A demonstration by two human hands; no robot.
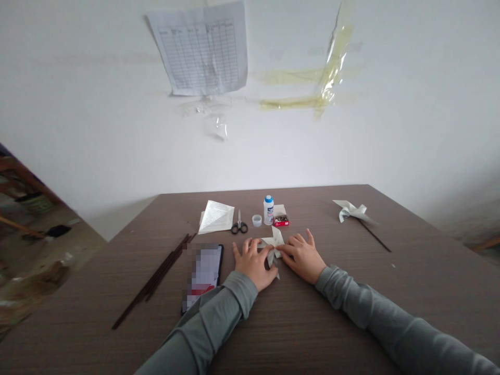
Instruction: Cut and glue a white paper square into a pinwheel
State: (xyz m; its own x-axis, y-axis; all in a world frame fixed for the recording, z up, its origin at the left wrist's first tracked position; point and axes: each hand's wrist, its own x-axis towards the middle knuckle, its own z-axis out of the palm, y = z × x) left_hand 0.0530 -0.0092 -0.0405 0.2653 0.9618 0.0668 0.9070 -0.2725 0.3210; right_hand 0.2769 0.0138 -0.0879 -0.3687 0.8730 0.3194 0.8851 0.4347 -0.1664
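Observation:
A paper pinwheel [277, 238] with folded blades lies on the table in front of me, between my two hands. My left hand [255, 264] reaches over its left side, thumb and fingers curved around the paper and holding it. From the right, my right hand [302, 255] has its thumb and index finger at the pinwheel's middle, with the other fingers raised. Whether anything small is under those fingertips is hidden. Just behind stand a white glue bottle [268, 212] with a blue cap, a red box [281, 221] of small metal pieces, and a small clear cup [257, 221].
Black-handled scissors [239, 226] and printed paper sheets [216, 217] lie behind my left hand. A phone [203, 276] and several dark sticks [160, 273] are at left. Another pinwheel [353, 210] on a stick [375, 236] lies at right. A wall [219, 166] rises behind the table [312, 333].

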